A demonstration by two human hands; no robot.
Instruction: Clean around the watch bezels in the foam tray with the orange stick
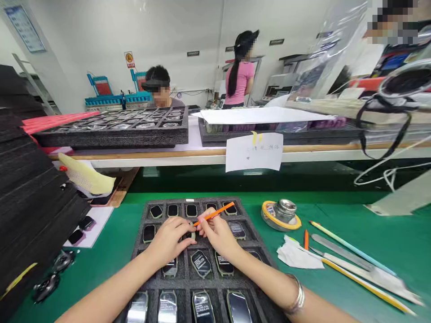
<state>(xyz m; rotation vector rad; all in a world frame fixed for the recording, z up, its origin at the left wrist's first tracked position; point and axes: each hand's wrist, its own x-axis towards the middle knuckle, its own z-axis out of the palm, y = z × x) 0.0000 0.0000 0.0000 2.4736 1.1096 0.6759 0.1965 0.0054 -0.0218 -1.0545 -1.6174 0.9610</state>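
A black foam tray (182,284) with square compartments lies before me, holding several smartwatch bodies, some with white text on their screens. Over its middle, my left hand (173,240) is closed around a watch case (192,234), which the fingers partly hide. Beside it, my right hand (217,231) pinches a thin orange stick (218,211). The stick's lower end meets the watch case near the left fingertips; its other end points up and to the right. Just below my hands, a tilted watch (201,263) sits in its compartment.
To the right are a tape roll (267,220) with a metal-topped jar, a crumpled tissue (296,255), and pencils and a flat metal blade (340,249). Black foam trays (30,202) are stacked at left. A shelf (161,157) with trays crosses ahead; people are beyond it.
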